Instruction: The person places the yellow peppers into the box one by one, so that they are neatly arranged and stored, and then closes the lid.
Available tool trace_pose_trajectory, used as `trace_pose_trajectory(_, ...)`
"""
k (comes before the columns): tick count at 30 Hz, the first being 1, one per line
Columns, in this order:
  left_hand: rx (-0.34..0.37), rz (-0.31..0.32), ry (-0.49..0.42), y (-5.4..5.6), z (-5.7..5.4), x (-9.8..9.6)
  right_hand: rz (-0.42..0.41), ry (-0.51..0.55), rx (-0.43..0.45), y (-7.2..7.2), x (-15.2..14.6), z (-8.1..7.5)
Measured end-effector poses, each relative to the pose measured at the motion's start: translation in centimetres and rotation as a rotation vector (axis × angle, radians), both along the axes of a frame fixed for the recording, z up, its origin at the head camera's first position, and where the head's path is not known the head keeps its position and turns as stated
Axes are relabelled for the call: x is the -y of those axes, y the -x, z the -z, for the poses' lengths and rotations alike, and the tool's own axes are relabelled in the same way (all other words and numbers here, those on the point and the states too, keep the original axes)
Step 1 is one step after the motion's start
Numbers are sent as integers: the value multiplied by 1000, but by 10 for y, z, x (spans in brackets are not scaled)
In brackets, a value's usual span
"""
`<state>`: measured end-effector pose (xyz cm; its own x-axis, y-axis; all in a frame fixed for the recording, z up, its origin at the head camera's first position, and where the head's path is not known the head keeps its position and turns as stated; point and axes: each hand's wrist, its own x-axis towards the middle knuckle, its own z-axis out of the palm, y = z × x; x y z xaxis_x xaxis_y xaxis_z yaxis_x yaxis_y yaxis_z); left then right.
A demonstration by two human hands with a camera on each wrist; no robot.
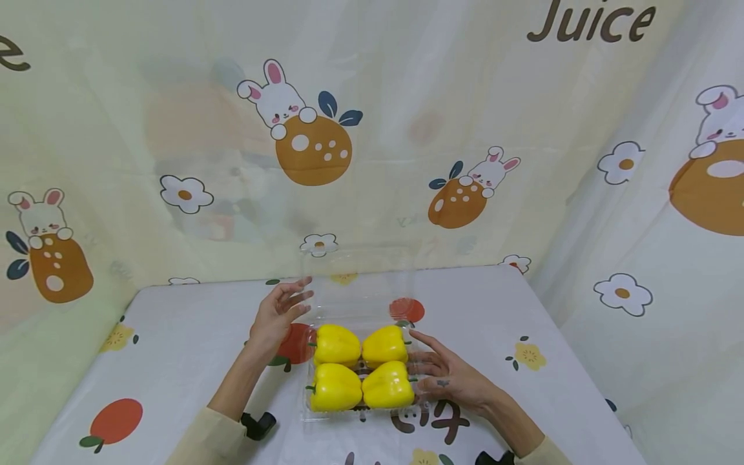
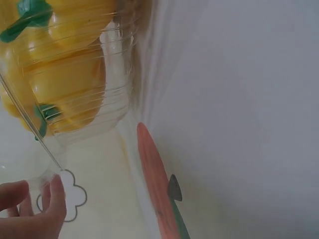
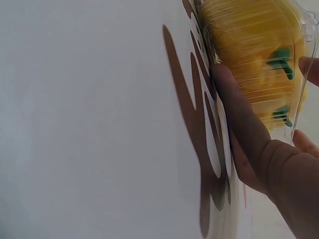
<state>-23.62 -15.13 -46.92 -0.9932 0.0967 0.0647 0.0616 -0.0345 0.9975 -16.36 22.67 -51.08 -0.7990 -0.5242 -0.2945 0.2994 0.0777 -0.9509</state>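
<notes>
A clear plastic clamshell box [image 1: 307, 413] sits on the table, its hinged lid [image 1: 360, 284] raised at the back. Several yellow bell peppers [image 1: 338, 387] with green stems lie in the base in two rows. My left hand [image 1: 276, 320] is at the lid's left edge; in the left wrist view its thumb [image 2: 14, 193] and fingers pinch the clear plastic there. My right hand [image 1: 453, 381] rests against the right side of the base, fingers extended. In the right wrist view one digit [image 3: 234, 94] lies low along the wall, while another fingertip [image 3: 308, 67] touches the rim.
A white tablecloth [image 1: 192, 361] printed with fruit, flowers and letters covers the table. Patterned curtains [image 1: 383, 206] hang behind the table and along both sides. A black strap mount [image 1: 258, 426] is on the left wrist.
</notes>
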Motion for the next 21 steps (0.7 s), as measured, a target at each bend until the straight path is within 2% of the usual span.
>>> trace_pose_trajectory(5, 26, -15, 30, -6, 0, 0, 6, -6, 5, 0, 1, 0)
trace_pose_trajectory(8, 33, -23, 78, -12, 0, 2, 7, -11, 7, 0, 1, 2)
trace_pose_trajectory(15, 0, -65, 166, -29, -2, 7, -8, -1, -15, 0, 0, 1)
trace_pose_trajectory(21, 4, -89, 330, -42, -4, 13, -13, -2, -18, 1, -1, 4)
